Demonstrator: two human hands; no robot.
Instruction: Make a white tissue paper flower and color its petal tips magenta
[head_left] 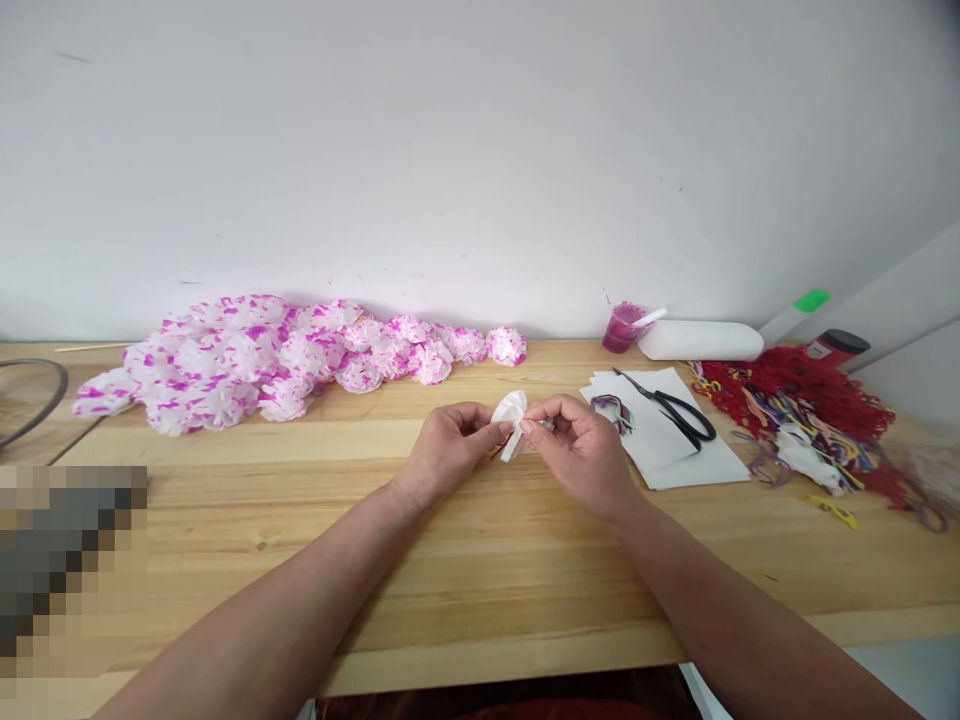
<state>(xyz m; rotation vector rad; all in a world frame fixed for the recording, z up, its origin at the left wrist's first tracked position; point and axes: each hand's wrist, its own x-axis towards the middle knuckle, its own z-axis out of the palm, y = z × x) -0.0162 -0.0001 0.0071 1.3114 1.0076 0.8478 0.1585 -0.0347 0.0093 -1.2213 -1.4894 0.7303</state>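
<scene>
Both hands pinch a small piece of folded white tissue paper (511, 412) above the middle of the wooden table. The paper is gathered at its centre and fans out at the top. My left hand (455, 440) grips its left side between thumb and fingers. My right hand (577, 445) pinches its middle from the right; whether a thread lies under those fingertips is too small to see. Close to the right hand, black-handled scissors (670, 408) and a short bunch of coloured threads (613, 412) lie on white paper sheets (690, 467).
White and magenta paper flowers (217, 370) are heaped along the wall at left. Behind the sheets at right are a cup of magenta liquid (621, 330), a white roll (701, 340) and a black-lidded container (836, 347). Tangled red and coloured yarn (817, 405) covers the right end.
</scene>
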